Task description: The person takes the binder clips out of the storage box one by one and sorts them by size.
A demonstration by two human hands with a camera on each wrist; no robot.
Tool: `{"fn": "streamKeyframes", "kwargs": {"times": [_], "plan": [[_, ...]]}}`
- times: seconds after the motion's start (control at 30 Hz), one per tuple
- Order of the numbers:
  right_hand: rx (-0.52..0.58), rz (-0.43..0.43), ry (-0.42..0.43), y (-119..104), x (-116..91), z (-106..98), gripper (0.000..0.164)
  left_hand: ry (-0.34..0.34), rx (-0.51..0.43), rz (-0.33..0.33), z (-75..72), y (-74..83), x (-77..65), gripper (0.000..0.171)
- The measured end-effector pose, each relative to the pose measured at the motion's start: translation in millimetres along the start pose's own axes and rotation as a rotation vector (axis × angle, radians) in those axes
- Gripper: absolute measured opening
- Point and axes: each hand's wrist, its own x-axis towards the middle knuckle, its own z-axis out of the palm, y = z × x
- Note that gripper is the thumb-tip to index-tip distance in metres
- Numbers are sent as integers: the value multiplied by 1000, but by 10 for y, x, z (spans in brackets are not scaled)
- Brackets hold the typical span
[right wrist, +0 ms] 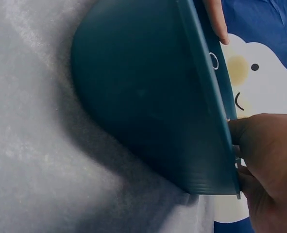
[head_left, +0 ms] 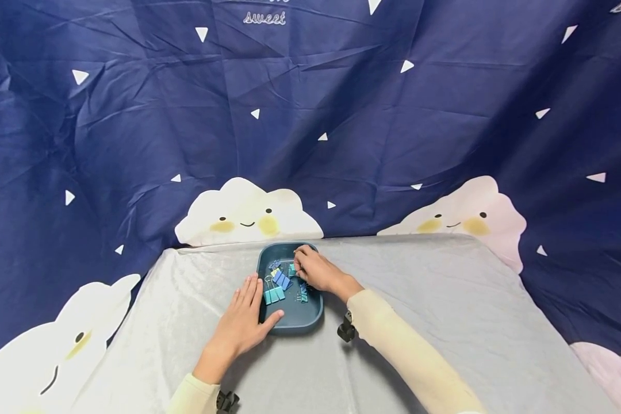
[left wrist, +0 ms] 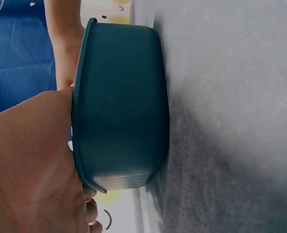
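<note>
While a navy curtain [head_left: 341, 86] printed with smiling clouds hangs behind a grey cloth [head_left: 445, 299], a person in pale sleeves works with both hands over a dark teal box near the cloth's far edge. The right sleeve [head_left: 411, 351] slants in from the lower right, its wrist bent over the box's right rim; the left sleeve [head_left: 192, 397] enters from the bottom, the forearm angled up toward the opposite side. A black wrist device [head_left: 346, 328] hangs beneath the right wrist. Between the two arms sits the box [head_left: 292, 330], flat on the cloth. The left hand [head_left: 244, 316] rests along its left rim, fingers straight and side by side, thumb spread well apart over the near corner. The right hand [head_left: 318, 269] dips inside at the far right, fingers curled downward; the rim hides their tips from the wrist camera, and whether they pinch anything cannot be told. Inside, a large teal clip [head_left: 275, 295] lies just beside the left fingers, and a blue clip [head_left: 282, 279] lies between the hands. Right at the right fingertips is a smaller teal clip [head_left: 292, 269], while a cluster of small clips [head_left: 303, 291] lies just below that hand.
</note>
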Motion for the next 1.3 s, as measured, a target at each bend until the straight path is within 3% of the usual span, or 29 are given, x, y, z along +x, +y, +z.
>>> {"fn": "streamKeyframes", "kwargs": {"times": [0.23, 0.4, 0.53, 0.67, 0.93, 1.07, 1.3], "plan": [[24, 41, -48, 16, 19, -4, 8, -28, 3, -20, -21, 0, 13, 92], [12, 60, -24, 34, 19, 10, 23, -18, -4, -14, -22, 8, 12, 92], [-81, 40, -4, 60, 17, 21, 8, -10, -12, -7, -16, 16, 4, 93], [-149, 12, -3, 90, 21, 28, 16, -2, -25, -2, -17, 22, -3, 92], [-167, 62, -61, 74, 30, -34, 9, -45, -38, -16, -42, 0, -12, 93], [-173, 55, -47, 66, 21, -69, 14, -55, -46, -26, -48, -16, -11, 93], [-123, 28, -9, 72, 15, -98, 9, -34, -40, -15, -41, -33, -4, 95]]}}
